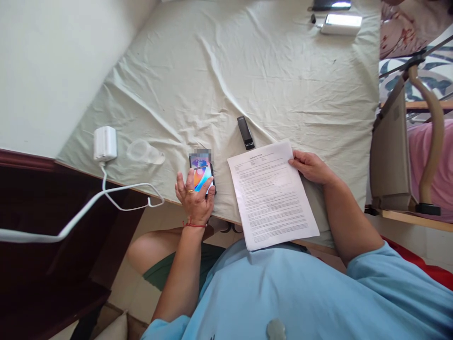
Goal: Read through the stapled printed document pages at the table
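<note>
My left hand [196, 200] lies over a smartphone [202, 174] at the table's near edge. Its fingers are spread, with the thumb and a finger on or just above the lit, colourful screen. A printed sheaf of paper [272, 198] rests to the right of the phone, its lower end hanging past the table edge against the blue shirt. With thumb and fingers, my right hand [313, 166] pinches the upper right edge of the paper. Just beyond the top of the page lies a small black device [245, 132] with a marked lower end.
A white power adapter [105, 144] with a white cable [81, 210] and a clear plastic cup [145, 152] on its side are to the left. At the far right are a white box-like device [341, 24] and a dark phone-like object [331, 4]. A folding chair [392, 146] stands beyond the right edge.
</note>
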`<state>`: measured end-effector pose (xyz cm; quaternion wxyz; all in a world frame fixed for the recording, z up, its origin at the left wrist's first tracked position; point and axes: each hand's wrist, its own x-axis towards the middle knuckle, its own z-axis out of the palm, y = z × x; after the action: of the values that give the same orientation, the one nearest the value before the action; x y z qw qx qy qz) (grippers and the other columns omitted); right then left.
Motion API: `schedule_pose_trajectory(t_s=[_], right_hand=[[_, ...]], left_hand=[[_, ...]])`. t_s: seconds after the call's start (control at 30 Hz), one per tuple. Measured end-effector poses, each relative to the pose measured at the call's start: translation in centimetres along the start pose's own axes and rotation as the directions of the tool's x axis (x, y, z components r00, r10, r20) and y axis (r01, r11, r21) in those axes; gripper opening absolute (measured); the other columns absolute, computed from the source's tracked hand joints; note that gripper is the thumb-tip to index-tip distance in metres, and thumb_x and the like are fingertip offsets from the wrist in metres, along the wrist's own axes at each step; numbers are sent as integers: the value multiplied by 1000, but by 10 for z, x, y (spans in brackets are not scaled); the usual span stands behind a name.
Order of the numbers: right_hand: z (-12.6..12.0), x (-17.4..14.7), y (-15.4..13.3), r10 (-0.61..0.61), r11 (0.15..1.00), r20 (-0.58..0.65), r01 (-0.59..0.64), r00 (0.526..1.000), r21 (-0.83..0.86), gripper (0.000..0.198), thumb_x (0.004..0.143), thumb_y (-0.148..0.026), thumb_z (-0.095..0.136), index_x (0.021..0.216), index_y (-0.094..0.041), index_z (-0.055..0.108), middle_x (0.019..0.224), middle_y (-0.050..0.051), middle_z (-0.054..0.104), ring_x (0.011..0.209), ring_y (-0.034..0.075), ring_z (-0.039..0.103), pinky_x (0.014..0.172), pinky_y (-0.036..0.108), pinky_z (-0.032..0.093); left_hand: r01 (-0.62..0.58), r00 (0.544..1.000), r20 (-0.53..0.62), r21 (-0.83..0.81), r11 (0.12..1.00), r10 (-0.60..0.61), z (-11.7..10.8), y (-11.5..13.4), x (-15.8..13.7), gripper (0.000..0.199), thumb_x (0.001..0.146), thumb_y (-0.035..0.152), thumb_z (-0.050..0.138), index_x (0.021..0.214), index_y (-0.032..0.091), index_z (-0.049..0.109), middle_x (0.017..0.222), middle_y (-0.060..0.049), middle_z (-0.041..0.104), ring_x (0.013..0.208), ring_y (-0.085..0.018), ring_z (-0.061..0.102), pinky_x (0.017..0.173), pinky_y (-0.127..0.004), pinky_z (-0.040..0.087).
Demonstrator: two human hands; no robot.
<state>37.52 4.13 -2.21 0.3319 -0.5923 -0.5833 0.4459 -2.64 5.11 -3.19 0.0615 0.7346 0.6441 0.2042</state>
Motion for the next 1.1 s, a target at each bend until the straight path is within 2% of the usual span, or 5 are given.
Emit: schedule_pose_trajectory(t_s=[0.17, 0.27, 0.73, 0.9, 1.1], right_hand=[[0, -1, 0, 4, 1000, 5, -4, 1000, 11, 29, 95, -52, 65, 82, -26, 63, 72, 1, 56, 74, 21, 49, 66, 36, 42], [0, 0, 1, 14, 999, 17, -14, 1000, 44, 30, 94, -52, 66, 83, -25, 63, 74, 1, 58, 73, 21, 49, 66, 35, 41], [-1, 0, 5, 21, 994, 40, -25, 999, 106, 28, 95, -48, 67, 83, -24, 61, 79, 0, 58, 73, 19, 49, 68, 34, 39], [0, 1, 5, 23, 992, 43, -28, 999, 125, 29, 95, -51, 66, 86, -23, 64, 78, 0, 58, 73, 18, 48, 69, 34, 40], [0, 0, 3, 8, 987, 59, -18, 998, 160, 28, 97, -50, 65, 94, -23, 68, 83, 1, 63, 75, 18, 51, 70, 34, 42]], left_hand=[[210, 944, -264, 22, 978, -197, 3, -7, 1, 45, 106, 41, 41, 115, 18, 79, 160, -25, 49, 166, -43, 21, 130, -71, 21], [185, 918, -358, 10, 983, -169, 5, -9, -3, 47, 106, 43, 38, 119, 13, 73, 152, -29, 52, 162, -40, 31, 130, -64, 27], [143, 940, -308, -43, 989, -149, 14, -7, -3, 41, 108, 43, 36, 108, 18, 69, 141, -24, 58, 151, -37, 44, 129, -60, 31], [178, 914, -360, -63, 982, -189, 17, -6, -2, 45, 107, 39, 35, 113, 15, 73, 151, -26, 55, 160, -38, 35, 132, -62, 27], [205, 939, -266, -73, 976, -217, 14, -3, -4, 52, 108, 36, 32, 126, 15, 76, 168, -24, 40, 167, -40, 21, 134, -66, 19]])
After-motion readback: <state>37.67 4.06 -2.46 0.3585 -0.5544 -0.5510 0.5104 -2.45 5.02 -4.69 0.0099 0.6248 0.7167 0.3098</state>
